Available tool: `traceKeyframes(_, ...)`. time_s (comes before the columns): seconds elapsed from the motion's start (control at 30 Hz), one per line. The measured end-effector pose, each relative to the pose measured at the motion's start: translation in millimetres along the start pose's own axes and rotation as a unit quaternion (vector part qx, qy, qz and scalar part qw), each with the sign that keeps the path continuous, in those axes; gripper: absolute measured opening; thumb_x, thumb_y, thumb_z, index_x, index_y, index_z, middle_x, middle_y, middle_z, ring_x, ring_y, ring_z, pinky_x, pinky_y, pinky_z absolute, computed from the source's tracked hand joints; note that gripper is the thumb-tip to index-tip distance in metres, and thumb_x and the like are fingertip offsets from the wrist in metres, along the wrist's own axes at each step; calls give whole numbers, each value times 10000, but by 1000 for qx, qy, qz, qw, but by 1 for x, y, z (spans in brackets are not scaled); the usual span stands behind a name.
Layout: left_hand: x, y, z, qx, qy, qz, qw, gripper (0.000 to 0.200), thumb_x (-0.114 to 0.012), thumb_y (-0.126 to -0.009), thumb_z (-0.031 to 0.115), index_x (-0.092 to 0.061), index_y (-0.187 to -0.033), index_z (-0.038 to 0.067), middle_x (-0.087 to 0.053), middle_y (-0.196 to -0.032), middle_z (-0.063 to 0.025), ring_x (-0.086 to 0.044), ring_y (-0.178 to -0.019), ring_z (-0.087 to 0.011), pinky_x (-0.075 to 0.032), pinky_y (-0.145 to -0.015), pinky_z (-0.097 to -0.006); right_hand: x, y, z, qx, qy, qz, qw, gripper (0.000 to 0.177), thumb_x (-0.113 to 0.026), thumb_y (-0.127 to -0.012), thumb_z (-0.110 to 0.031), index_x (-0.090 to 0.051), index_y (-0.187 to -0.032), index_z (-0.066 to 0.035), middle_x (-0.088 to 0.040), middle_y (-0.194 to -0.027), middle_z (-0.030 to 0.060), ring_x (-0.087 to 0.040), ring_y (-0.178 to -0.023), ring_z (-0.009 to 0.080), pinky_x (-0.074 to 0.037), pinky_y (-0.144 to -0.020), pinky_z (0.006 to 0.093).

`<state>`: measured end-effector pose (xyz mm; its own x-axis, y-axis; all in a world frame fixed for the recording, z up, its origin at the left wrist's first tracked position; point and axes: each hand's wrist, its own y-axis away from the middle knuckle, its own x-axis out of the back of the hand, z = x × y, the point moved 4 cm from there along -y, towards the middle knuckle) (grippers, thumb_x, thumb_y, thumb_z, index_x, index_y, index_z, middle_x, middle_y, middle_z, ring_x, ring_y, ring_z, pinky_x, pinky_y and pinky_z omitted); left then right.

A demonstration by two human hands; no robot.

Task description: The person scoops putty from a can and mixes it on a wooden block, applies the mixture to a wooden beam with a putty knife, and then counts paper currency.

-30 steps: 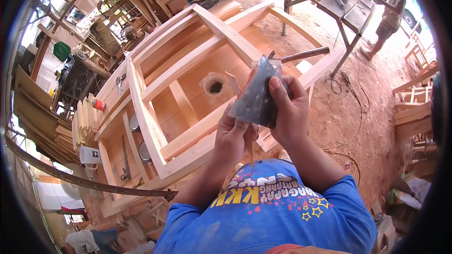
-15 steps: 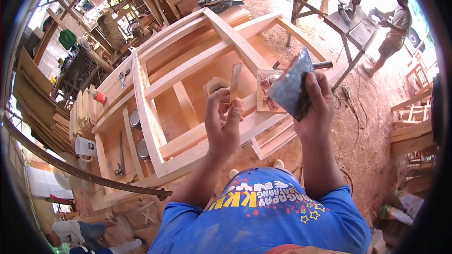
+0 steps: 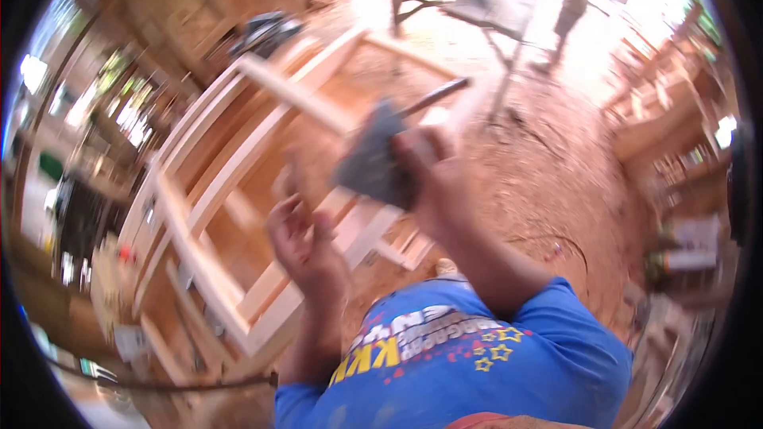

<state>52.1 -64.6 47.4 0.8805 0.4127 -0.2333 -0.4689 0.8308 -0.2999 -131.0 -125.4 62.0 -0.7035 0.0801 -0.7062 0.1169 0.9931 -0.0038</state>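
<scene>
My right hand (image 3: pixel 433 175) grips a dark grey, flat, pointed sheet (image 3: pixel 375 157) by its right side, fingers wrapped round the edge. To its left, my left hand (image 3: pixel 308 250) is raised with its fingers curled at a thin wooden piece (image 3: pixel 292 175), which is blurred and points up. Both hands are above a pale wooden frame (image 3: pixel 214 270) with several bars. Behind the grey sheet a dark rod-like handle (image 3: pixel 435 96) sticks out to the upper right. Motion blur hides finer detail.
A person (image 3: pixel 574 0) stands at the top right by a work table (image 3: pixel 485 9). A dark tool (image 3: pixel 269 34) lies beyond the frame. Wooden pieces (image 3: pixel 668 111) are stacked at the right, and a cable (image 3: pixel 524 123) lies on the ground.
The view has swung right, so the frame, table and person appear farther left. Both hands have shifted left in the picture, with the grey sheet still in my right hand.
</scene>
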Motion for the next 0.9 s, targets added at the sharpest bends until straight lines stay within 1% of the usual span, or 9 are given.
traceKeyframes(0.37,-44,37,3,41,-11,-138,989,419,-718,-1005,222,-522,-1314,20,-552,-1017,-32,-494,-706,-74,-381,-564,-199,8,-17,-30,35,-81,33,996,331,-743,-1005,-284,-576,-1113,-20,-692,-967,79,-693,-812,120,-603,-716,291)
traceKeyframes(0.47,-30,19,13,9,16,-92,996,398,-708,-1008,209,-541,-1318,24,-556,-981,-8,-456,-706,-49,-360,-563,-200,16,-22,-45,72,-99,64,990,309,-782,-970,-290,-609,-1078,-58,-698,-953,53,-714,-787,141,-642,-707,340)
traceKeyframes(0.57,19,-14,35,-74,-25,-21,997,390,-700,-1003,196,-557,-1325,28,-550,-920,10,-435,-700,-34,-346,-566,-198,27,-14,-64,71,-69,58,993,288,-799,-944,-189,-625,-1136,-63,-705,-956,54,-735,-834,181,-658,-747,361)
traceKeyframes(0.63,74,-26,47,-111,-96,18,989,404,-705,-990,194,-575,-1333,25,-556,-900,15,-443,-703,-33,-346,-574,-193,54,-9,-64,70,28,48,996,299,-762,-953,-159,-625,-1198,-57,-696,-1100,94,-708,-963,188,-622,-829,336)
traceKeyframes(0.67,101,-28,52,-117,-138,31,983,419,-710,-980,194,-588,-1341,20,-567,-907,16,-452,-710,-33,-350,-581,-188,75,-5,-58,57,67,116,989,301,-732,-958,-150,-642,-1229,-56,-680,-1178,91,-678,-1043,180,-581,-893,331)
traceKeyframes(0.73,160,-32,58,-69,-183,152,969,440,-719,-972,188,-604,-1358,11,-598,-954,26,-491,-736,-33,-369,-598,-175,119,-8,-52,41,84,139,986,284,-719,-944,-136,-695,-1216,-58,-701,-1183,42,-660,-1087,152,-550,-903,306)
traceKeyframes(0.77,193,-35,60,-38,-165,191,967,438,-722,-969,181,-611,-1360,17,-608,-970,32,-511,-754,-33,-383,-605,-173,150,-17,-51,36,114,153,981,373,-724,-924,-174,-686,-1271,-41,-684,-1237,77,-605,-1229,207,-507,-1029,366)
traceKeyframes(0.87,294,-35,65,12,-113,262,958,440,-736,-957,152,-619,-1367,44,-624,-994,47,-547,-787,-31,-425,-626,-178,167,-36,-52,39,126,132,982,386,-738,-927,-162,-678,-1289,-43,-688,-1242,51,-648,-1120,143,-538,-793,277)
traceKeyframes(0.9,323,-34,68,29,-124,302,945,440,-743,-951,146,-624,-1363,49,-627,-995,46,-554,-792,-32,-433,-631,-180,143,-37,-47,51,105,129,985,313,-737,-956,-126,-682,-1244,-16,-750,-1140,63,-713,-930,126,-541,-671,248)
